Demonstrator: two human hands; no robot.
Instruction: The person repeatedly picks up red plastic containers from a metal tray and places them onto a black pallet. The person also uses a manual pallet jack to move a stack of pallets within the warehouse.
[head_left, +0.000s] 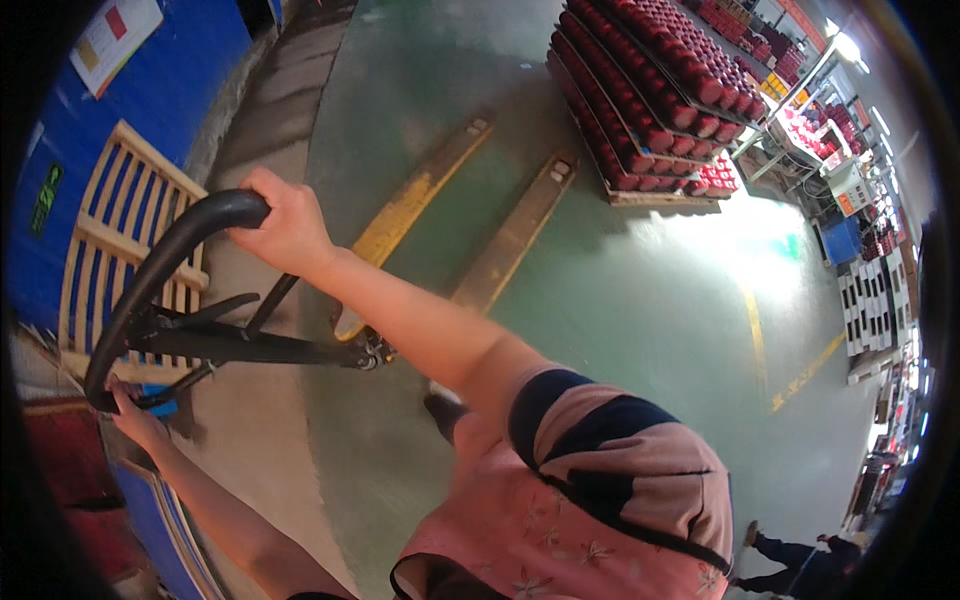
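Both my hands are closed around the black loop handle of a pallet jack. My right hand wraps the handle's upper end, its arm stretched out across the view. At the handle's lower end is my left hand, its fingers partly hidden. From the handle a black shaft runs down to the base. The jack's two worn yellow forks, a left fork and a right fork, lie low over the green floor with no load on them.
A tall pallet stack of red jars or cans stands ahead on the right. Wooden slatted pallets lean against a blue wall at left. Stacked pallets line the far right. A person is at the lower right.
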